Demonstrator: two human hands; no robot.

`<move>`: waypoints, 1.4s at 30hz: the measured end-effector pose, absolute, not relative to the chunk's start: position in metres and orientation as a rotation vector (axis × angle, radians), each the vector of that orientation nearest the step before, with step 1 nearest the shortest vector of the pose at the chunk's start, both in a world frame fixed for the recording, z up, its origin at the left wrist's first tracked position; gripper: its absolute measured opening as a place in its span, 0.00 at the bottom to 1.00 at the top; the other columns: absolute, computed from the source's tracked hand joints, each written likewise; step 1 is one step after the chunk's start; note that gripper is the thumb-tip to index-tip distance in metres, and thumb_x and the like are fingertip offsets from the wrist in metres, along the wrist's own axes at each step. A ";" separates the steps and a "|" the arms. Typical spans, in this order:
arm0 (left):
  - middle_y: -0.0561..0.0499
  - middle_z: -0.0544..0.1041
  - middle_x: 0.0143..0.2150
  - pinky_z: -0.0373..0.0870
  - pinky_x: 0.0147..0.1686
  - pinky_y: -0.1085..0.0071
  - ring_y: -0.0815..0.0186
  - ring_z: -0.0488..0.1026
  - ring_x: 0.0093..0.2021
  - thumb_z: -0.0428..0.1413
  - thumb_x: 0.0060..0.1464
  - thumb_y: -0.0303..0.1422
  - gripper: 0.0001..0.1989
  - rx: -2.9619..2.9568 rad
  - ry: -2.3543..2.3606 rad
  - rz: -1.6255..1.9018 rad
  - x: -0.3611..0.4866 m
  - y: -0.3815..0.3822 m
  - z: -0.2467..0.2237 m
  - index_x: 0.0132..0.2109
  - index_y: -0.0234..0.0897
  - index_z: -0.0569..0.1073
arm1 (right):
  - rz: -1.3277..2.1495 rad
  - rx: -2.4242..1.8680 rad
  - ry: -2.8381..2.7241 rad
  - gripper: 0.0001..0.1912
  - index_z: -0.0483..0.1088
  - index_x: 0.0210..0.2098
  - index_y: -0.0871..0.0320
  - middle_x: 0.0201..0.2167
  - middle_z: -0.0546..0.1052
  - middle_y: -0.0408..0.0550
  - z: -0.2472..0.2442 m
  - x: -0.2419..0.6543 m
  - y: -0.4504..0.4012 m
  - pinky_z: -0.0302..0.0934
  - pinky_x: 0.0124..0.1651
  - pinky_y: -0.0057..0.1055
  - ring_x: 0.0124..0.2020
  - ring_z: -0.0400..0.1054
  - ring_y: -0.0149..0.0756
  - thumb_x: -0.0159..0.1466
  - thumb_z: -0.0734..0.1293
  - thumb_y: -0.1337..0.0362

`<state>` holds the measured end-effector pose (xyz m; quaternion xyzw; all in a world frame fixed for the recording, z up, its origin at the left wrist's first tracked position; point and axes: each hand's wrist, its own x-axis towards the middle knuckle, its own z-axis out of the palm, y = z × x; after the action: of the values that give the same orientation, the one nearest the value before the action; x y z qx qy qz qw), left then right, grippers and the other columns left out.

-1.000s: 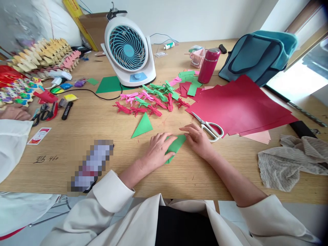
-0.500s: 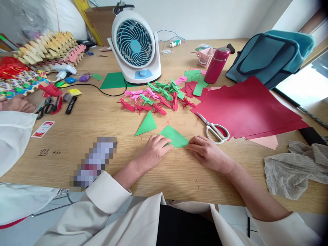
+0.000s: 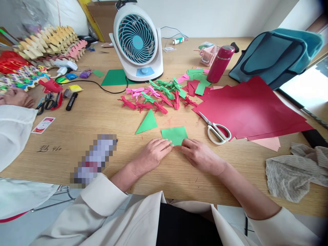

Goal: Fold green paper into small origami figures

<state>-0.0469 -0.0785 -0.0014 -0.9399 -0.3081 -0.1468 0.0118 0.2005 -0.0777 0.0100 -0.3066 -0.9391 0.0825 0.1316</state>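
Between my hands, a piece of green paper (image 3: 175, 134) lies on the table with its straight top edge facing away from me. My left hand (image 3: 153, 153) rests palm down at its lower left, fingers stretched out and lying on the near edge. My right hand (image 3: 201, 155) has curled fingers closed on the near right edge; the fingertips of both hands almost meet. Just beyond, to the left, sits a folded green paper triangle (image 3: 148, 122). White-handled scissors (image 3: 217, 132) lie to the right, their blades over red sheets.
Folded paper figures (image 3: 160, 94) in red, pink and green form a pile ahead. A fan (image 3: 138, 44), a red flask (image 3: 220, 64), red sheets (image 3: 256, 109) and a blue bag (image 3: 274, 58) stand or lie behind. Another person's hand (image 3: 17, 98) is at far left.
The green paper had a pointed top and slanting right side; now it looks rectangular. My right hand has moved left, closer to my left hand, which stays nearly in place.
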 end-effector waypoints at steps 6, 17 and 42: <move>0.43 0.74 0.60 0.69 0.59 0.59 0.58 0.69 0.61 0.47 0.62 0.21 0.20 -2.923 -0.916 -0.496 -0.051 -0.080 -0.008 0.58 0.31 0.71 | 0.036 -0.859 -2.851 0.16 0.69 0.53 0.62 0.37 0.70 0.52 0.010 0.197 -0.080 0.59 0.39 0.35 0.33 0.62 0.38 0.71 0.55 0.71; 0.43 0.74 0.60 0.69 0.59 0.57 0.57 0.70 0.60 0.47 0.62 0.21 0.20 -2.958 -0.953 -0.481 -0.051 -0.079 -0.005 0.58 0.33 0.71 | 0.103 -0.879 -2.837 0.15 0.71 0.49 0.63 0.41 0.70 0.56 0.015 0.220 -0.103 0.60 0.41 0.37 0.37 0.63 0.40 0.70 0.55 0.72; 0.48 0.72 0.45 0.64 0.51 0.59 0.55 0.69 0.50 0.62 0.51 0.38 0.11 -2.956 -1.909 -0.166 -0.007 -0.050 0.032 0.38 0.39 0.70 | 0.160 -0.874 -2.701 0.16 0.70 0.52 0.67 0.49 0.74 0.59 0.002 0.224 -0.113 0.66 0.46 0.43 0.45 0.65 0.45 0.69 0.57 0.74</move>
<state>-0.0072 -0.0505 0.0316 -0.8239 -0.5321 -0.0463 -0.1893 0.2237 -0.1135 0.0022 -0.3040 -0.9394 0.0556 0.1486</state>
